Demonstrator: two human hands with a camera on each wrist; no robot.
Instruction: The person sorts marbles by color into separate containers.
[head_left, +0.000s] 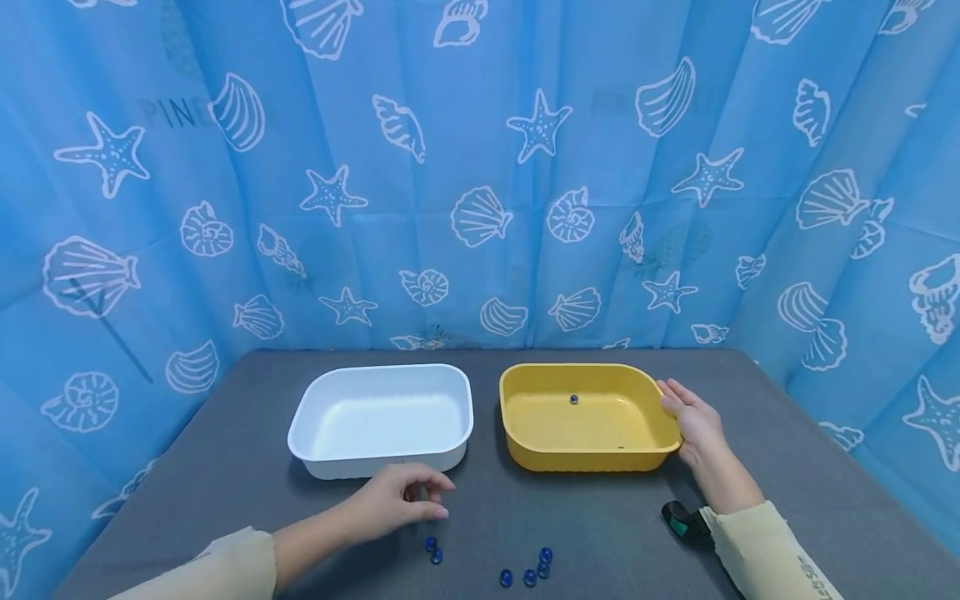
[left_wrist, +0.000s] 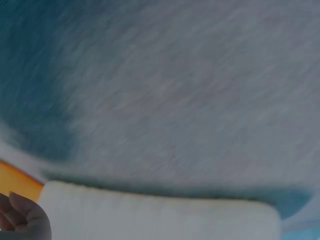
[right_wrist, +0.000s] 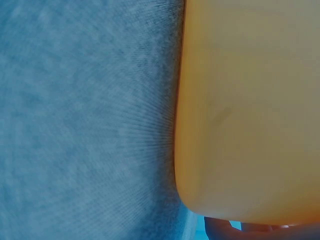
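Observation:
My left hand [head_left: 401, 500] hovers in front of the white basin [head_left: 375, 457], its fingers loosely bent and the thumb apart from them, with nothing visible between. Close below its fingertips lie two dark blue glass marbles [head_left: 431, 543]. At the right end of the yellow basin [head_left: 592, 460], my right hand [head_left: 697, 425] grips the rim. One blue marble [head_left: 573, 400] rests inside that basin. In the right wrist view the yellow wall [right_wrist: 250, 110] fills the right side, fingers [right_wrist: 225, 230] at its lower edge. The left wrist view catches part of the left hand [left_wrist: 27, 215] beside the white basin [left_wrist: 160, 217].
Several more blue marbles [head_left: 530, 577] lie loose near the front of the grey-covered table [head_left: 600, 517]. A black strap with a green patch [head_left: 678, 523] is by the right wrist. Behind everything hangs a blue shell-patterned curtain [head_left: 525, 275].

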